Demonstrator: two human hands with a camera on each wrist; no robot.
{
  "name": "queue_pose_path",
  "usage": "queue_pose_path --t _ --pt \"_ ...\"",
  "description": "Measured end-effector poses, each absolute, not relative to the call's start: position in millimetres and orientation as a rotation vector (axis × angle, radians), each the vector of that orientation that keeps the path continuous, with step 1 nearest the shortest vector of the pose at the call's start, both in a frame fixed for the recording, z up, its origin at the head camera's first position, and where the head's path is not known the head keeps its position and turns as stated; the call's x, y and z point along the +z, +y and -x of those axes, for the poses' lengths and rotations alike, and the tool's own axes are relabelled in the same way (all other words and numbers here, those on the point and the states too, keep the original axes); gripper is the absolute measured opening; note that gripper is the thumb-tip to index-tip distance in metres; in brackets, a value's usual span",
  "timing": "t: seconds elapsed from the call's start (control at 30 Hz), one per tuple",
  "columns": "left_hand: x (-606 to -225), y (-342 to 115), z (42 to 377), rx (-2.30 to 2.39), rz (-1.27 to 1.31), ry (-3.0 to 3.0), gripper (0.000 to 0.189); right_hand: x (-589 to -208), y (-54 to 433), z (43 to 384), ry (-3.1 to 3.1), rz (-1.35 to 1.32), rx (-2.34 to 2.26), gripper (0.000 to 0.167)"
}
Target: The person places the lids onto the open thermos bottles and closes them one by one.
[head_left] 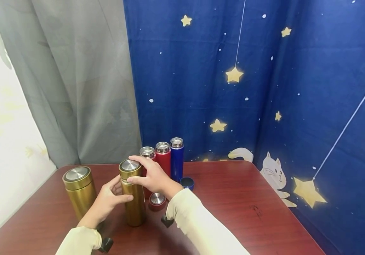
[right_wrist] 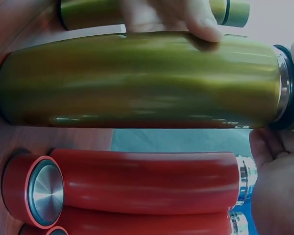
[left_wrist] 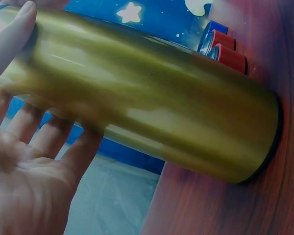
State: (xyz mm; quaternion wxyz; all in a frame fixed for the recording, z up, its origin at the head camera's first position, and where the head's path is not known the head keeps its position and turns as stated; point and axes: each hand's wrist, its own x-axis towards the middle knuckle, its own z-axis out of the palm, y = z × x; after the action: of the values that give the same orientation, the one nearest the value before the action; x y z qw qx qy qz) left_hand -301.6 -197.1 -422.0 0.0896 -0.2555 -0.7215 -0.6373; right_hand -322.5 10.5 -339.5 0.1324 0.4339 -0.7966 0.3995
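A gold thermos (head_left: 135, 209) stands upright on the table in front of me. My left hand (head_left: 108, 199) steadies its body, thumb on the near side and fingers round the left. From above, my right hand (head_left: 153, 176) grips the gold lid (head_left: 125, 174), which has a silver disc on top. Between lid and body a strip of steel neck shows in the right wrist view, beside the lid's dark rim (right_wrist: 290, 110). The left wrist view shows the thermos body (left_wrist: 171, 98) slanting across, its base at the tabletop.
Another gold thermos (head_left: 81, 198), lidded, stands at left. Behind my right hand are two lidless red bottles (head_left: 164, 161) and a lidless blue bottle (head_left: 177, 163). A red lid (head_left: 157, 199) and a blue lid (head_left: 187, 183) lie before them. Curtains hang behind the table (head_left: 233, 205).
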Motion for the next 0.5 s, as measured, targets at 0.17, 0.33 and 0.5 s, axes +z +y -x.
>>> queue_pose_path --t 0.17,0.33,0.5 --pt "-422.5 -195.5 301.0 -1.876 0.75 -2.141 0.075 -341.7 9.3 321.6 -2.315 -1.239 1.093 0.062" --pt "-422.5 -195.1 301.4 -1.864 0.763 -2.127 0.074 -343.9 9.0 321.9 -2.311 -1.241 1.069 0.057" --pt "-423.5 -194.8 300.1 -1.86 0.756 -2.111 0.074 -346.8 7.5 321.9 -2.302 -1.199 0.982 0.056"
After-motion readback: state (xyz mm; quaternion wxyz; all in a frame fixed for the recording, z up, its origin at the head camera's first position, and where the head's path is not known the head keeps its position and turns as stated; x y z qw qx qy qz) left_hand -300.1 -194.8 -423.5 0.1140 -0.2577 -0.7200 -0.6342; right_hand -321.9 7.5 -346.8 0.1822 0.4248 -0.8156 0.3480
